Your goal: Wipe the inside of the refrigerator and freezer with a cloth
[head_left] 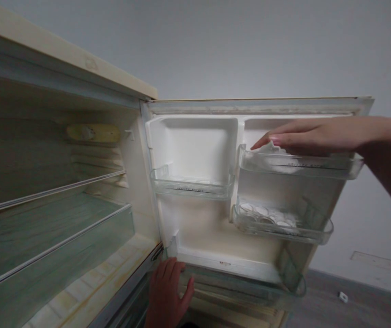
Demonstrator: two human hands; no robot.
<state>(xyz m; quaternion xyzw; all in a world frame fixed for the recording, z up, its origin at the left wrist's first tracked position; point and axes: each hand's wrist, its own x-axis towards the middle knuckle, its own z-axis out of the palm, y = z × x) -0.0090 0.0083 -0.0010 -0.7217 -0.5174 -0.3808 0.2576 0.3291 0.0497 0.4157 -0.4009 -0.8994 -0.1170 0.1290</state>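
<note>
A small cream fridge stands open, its door (pixel 198 150) swung to the right. My right hand (pixel 304 135) reaches into the upper right door shelf (pixel 318 167), fingers pressed flat on a white cloth (pixel 270 148) that lies in it. My left hand (pixel 166 284) grips the bottom edge of the door near the hinge, fingers curled over the lowest rack (pixel 243 291). Below the upper shelf sits a clear egg tray shelf (pixel 280 223). A second clear shelf (pixel 191 186) hangs on the door's left side.
Inside the fridge body on the left are glass shelves (pixel 52 214) and a yellowed lamp cover (pixel 93 133). A grey wall lies behind, a grey floor (pixel 352 305) at the lower right with a small white object (pixel 342 296) on it.
</note>
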